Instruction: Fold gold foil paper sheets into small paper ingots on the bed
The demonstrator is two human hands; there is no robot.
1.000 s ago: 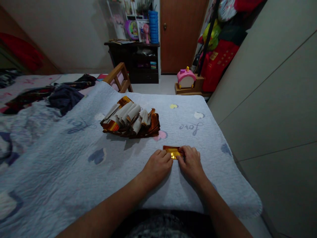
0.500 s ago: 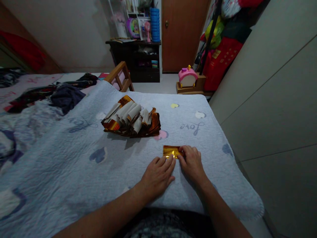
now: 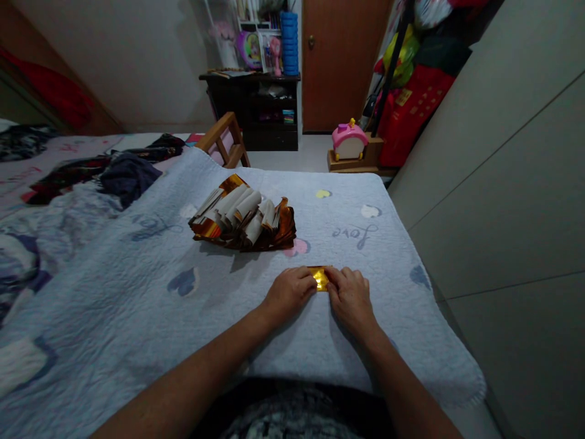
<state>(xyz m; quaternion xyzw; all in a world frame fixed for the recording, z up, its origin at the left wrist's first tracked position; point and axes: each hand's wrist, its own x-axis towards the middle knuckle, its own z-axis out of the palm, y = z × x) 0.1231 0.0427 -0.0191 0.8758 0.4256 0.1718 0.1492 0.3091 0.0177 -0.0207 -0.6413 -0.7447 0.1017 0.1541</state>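
A small folded sheet of shiny gold foil paper (image 3: 320,279) lies on the light blue quilted cover in front of me. My left hand (image 3: 290,292) grips its left end, fingers bent and thumb close to the near edge. At the right end, my right hand (image 3: 351,296) pinches the sheet between thumb and fingers. Only the middle of the foil shows between the hands; both ends are covered. Beyond my left hand sits a pile of gold foil papers (image 3: 244,219), many curled with pale undersides up.
The quilted cover (image 3: 219,341) has hearts and lettering. Rumpled clothes (image 3: 128,177) lie to the left. A wooden chair (image 3: 226,140) stands behind the far edge, with a dark shelf unit (image 3: 274,131) farther back. A pale cabinet (image 3: 503,213) rises along the right.
My left hand has moved from the foil's near edge to its left end and closed on it. My right hand stays at the right end. The view has shifted slightly.
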